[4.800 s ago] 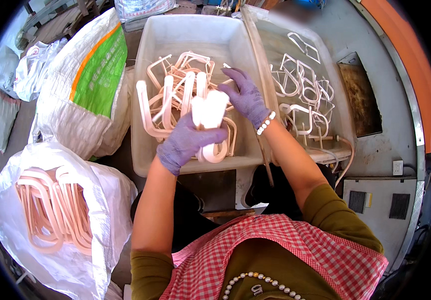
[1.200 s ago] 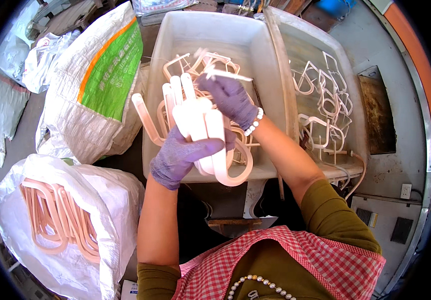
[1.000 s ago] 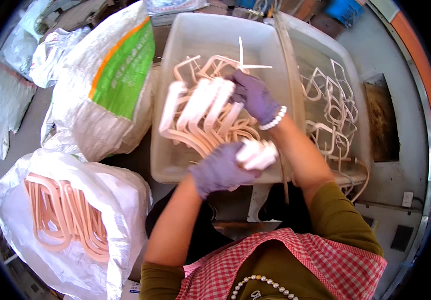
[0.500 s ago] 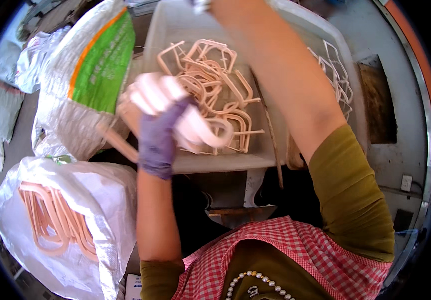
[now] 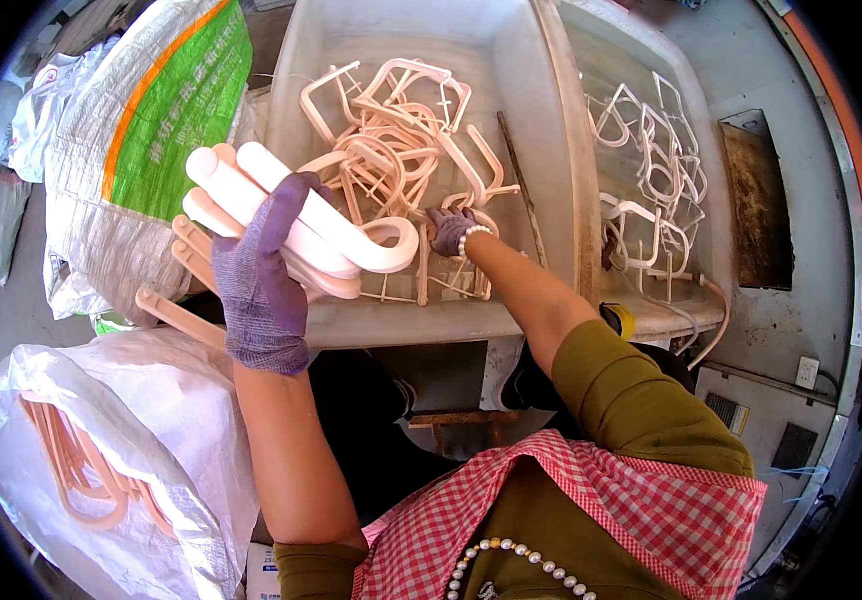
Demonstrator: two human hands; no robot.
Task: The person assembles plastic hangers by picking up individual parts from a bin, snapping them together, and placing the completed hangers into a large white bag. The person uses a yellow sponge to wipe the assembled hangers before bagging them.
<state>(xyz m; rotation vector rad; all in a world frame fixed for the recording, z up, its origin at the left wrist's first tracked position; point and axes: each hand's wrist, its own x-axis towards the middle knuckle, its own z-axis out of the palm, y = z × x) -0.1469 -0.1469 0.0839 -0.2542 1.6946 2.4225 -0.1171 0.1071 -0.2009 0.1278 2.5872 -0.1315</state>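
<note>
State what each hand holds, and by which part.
Left hand: a bundle of pale pink curved pieces, gripped between their ends. Right hand: cannot be told.

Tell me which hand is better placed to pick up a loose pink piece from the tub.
Right, I'd judge: the right hand is down inside the whitish tub, at the loose pink pieces, while the left hand grips a pink bundle.

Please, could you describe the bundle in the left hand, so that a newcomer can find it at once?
Start from the big whitish tub in the upper middle. At its left side, a purple-gloved left hand grips the bundle of pale pink, hook-ended pieces. Unlike the tangled pieces inside the tub, these are gathered together, and the brightest look almost white.
</note>
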